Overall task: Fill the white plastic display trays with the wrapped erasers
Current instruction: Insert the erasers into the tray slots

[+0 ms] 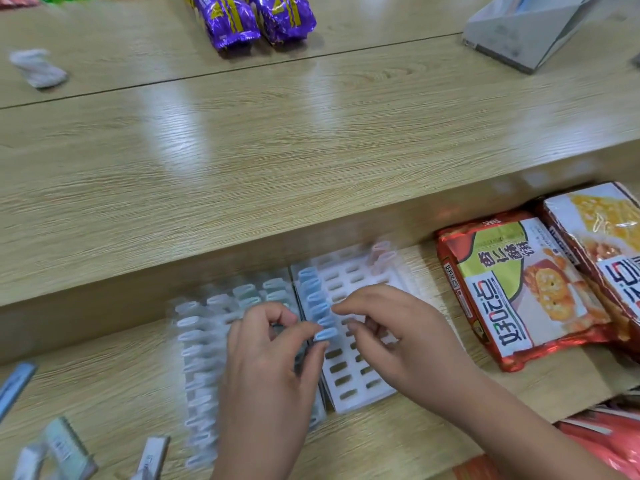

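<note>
1. Lower surface (pixel 104 382): two white plastic display trays lie side by side at its far edge, just beneath the lip of a raised surface (pixel 242 161).
2. Left tray (pixel 180 308): its slots are occupied by pale wrapped erasers (pixel 194 337) standing in rows. The picture is blurred and the left forearm covers the near right part, so a count cannot be made.
3. Right tray (pixel 360 400): mostly open slots. One column of blue erasers (pixel 313 296) runs along its left edge. A few pink erasers (pixel 381 254) stand at its far right corner.
4. Left hand (pixel 266 362): thumb and forefinger pinch a single blue eraser (pixel 323 335) at the near end of the blue column, over the seam between the two trays. Whether it is seated in a slot cannot be told.
5. Right hand (pixel 398 327): over the middle of the right tray, fingers loosely bent, forefinger stretched toward the blue column, nothing visible in its grasp.
6. Right edge of the lower surface: two red cracker packs (pixel 519 292), well apart from the trays. A red bag (pixel 602 445) sits at the near right corner.
7. Near left corner: several small flat packets (pixel 65 445) lie loose, contents unreadable.
8. Raised surface, far edge: two purple snack packets (pixel 252 19), a grey box (pixel 526 32) at the far right corner, and a crumpled white wrapper (pixel 38 67) at the left.
</note>
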`<state>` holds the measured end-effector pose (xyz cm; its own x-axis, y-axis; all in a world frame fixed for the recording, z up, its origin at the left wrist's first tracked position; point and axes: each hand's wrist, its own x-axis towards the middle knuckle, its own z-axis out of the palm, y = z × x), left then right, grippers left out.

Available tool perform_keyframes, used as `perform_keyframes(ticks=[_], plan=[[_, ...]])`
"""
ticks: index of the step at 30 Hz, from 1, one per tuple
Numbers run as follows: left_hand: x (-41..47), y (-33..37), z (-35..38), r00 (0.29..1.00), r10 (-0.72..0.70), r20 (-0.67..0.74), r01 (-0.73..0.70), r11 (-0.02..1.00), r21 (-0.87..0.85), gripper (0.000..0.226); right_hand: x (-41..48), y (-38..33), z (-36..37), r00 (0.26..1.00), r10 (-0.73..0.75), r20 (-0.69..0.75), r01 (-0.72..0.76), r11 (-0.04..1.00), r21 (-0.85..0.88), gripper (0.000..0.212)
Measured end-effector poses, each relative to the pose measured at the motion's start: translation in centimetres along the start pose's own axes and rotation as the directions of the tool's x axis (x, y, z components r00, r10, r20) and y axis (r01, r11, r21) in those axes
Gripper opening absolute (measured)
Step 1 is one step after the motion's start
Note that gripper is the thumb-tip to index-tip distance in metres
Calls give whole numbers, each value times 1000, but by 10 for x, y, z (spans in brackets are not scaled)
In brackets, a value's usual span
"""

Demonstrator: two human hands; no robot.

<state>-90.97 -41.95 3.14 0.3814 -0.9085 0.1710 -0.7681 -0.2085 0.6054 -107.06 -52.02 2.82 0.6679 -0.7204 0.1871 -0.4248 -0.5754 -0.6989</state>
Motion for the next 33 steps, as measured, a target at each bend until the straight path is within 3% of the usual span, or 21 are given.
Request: perform_keyframes(ticks=[6, 10, 15, 17, 20, 22, 26, 29, 33], plan=[[-1, 7, 5, 998, -55, 30, 52, 994, 97, 18, -7, -2, 3, 997, -57, 59, 59, 997, -41, 18], [-2, 5, 3, 1000, -12, 26, 9, 994, 107, 18, -6, 1, 4, 988, -153, 3, 150, 962, -228, 15], [-15, -16, -29, 996, -81, -40, 73, 983, -171, 14, -6, -9, 3, 986, -156, -54, 135, 951, -276, 13], [-22, -33, -53, 986, -89, -143, 59, 978, -200, 10, -3, -27, 9, 985, -116, -127, 85, 970, -228, 19], [-33, -65, -90, 941, -176, -289, 95, 957, -274, 12, 10, -77, 29, 974, -173, -148, 147, 974, -174, 19], [-42, -91, -113, 920, -253, -301, 164, 942, -292, 11, 18, -115, 50, 972, -224, -67, 212, 966, -145, 17], [-74, -148, -150, 889, -399, -224, 364, 914, -181, 15, 22, -170, 100, 949, -218, 227, 261, 947, -186, 26], [-101, -174, -162, 879, -450, -159, 444, 893, -75, 24, 17, -195, 136, 929, -49, 366, 145, 961, -237, 41], [-125, -188, -158, 881, -461, -101, 464, 886, 8, 26, 7, -207, 170, 889, 108, 444, 80, 920, -384, 35]])
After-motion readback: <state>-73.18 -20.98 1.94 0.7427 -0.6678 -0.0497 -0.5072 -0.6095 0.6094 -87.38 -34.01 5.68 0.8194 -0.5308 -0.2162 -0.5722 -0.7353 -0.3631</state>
